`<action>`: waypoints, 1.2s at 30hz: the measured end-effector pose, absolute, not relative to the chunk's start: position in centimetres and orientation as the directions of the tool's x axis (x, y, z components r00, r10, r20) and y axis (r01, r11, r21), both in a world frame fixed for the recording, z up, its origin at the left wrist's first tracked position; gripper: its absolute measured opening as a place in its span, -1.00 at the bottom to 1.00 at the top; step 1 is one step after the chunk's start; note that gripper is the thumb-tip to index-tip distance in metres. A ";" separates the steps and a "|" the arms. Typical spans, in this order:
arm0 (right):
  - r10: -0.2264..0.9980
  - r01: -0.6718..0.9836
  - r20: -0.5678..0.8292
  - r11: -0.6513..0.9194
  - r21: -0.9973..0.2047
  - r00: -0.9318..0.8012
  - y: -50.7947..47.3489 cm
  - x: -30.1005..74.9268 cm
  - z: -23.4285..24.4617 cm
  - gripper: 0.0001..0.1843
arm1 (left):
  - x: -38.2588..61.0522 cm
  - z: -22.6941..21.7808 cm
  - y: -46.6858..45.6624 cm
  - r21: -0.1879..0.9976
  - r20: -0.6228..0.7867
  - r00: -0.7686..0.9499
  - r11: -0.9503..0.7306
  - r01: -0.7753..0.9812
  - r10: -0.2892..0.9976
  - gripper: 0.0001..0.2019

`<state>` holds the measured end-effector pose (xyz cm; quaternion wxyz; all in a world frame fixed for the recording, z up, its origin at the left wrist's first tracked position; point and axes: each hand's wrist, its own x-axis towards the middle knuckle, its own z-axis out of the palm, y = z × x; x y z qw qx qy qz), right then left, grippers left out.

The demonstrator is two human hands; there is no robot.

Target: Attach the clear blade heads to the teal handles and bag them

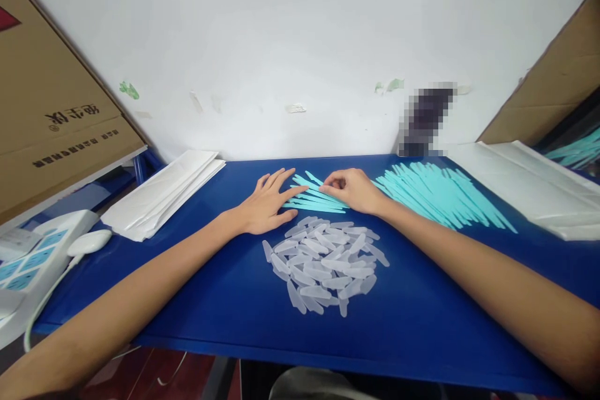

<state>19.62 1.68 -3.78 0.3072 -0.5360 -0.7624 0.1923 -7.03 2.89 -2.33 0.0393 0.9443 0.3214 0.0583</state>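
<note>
My left hand [267,205] lies with fingers spread, palm down on the blue table. Its index fingertip touches a small group of slim teal plastic sticks [315,203]. On the other side of that group, my right hand [352,189] is closed in a pinch at the end of one teal stick; the fingers partly hide the grip. Nearer to me lies a loose heap of small translucent white plastic sleeves [325,265]. Right of my right hand spreads a larger pile of the same teal sticks [440,194], partly behind my forearm.
Flat white bags or sheets [164,190] are stacked at the left, and more white sheets [525,187] lie at the right. A power strip [42,262] with a plug and cable is on the left. Cardboard [60,87] and a white wall [290,44] bound the table [210,306].
</note>
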 end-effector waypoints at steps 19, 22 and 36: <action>0.897 0.738 0.350 0.427 -0.522 -0.271 1.1 19.9 -3.6 -0.60 | -6.4 -3.1 3.7 0.191 0.157 0.750 -0.765 0.616 0.643 -0.36; 0.892 0.910 0.397 0.333 -0.246 -0.219 0.6 20.1 -2.4 -0.59 | -6.4 -2.9 3.6 0.202 0.109 0.750 -0.753 0.626 0.653 -0.34; 0.971 0.975 -0.171 -0.138 0.176 0.168 -3.2 25.5 2.1 -0.70 | -6.1 -2.9 3.6 0.205 0.081 0.734 -0.732 0.650 0.674 -0.38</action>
